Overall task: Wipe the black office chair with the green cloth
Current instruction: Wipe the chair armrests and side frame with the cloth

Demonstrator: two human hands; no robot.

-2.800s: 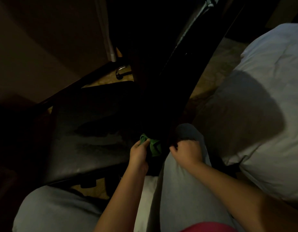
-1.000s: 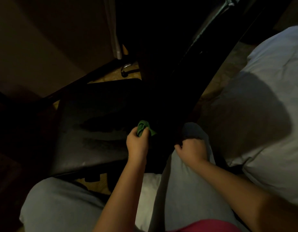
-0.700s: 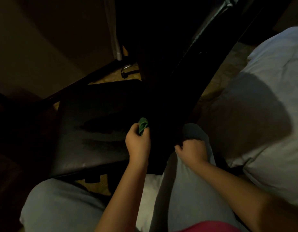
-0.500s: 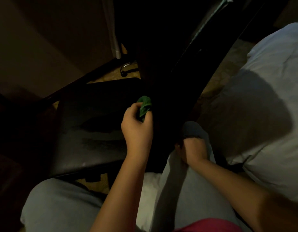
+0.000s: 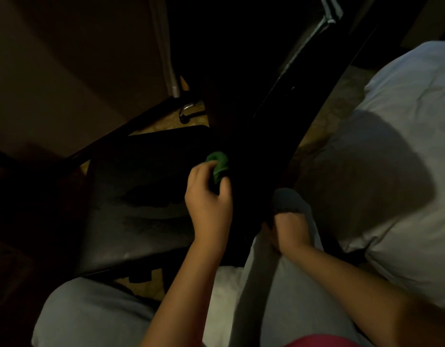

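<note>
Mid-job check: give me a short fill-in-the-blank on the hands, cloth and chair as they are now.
The left hand holds a ____ cloth.
The chair seat is ____.
The right hand rests by a knee in ____ trousers.
Missing: green; black; grey.

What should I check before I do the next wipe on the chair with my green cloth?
1. Cloth in hand: ok. The left hand grips the green cloth.
2. Cloth against the chair back: cannot tell, it is too dark there.
3. Chair held steady: cannot tell. The right hand is curled at the knee, beside the chair back's lower edge.
4. Seat clean: not ok, pale marks show on it.
5. Light: not ok, the chair back looks nearly black.
</note>
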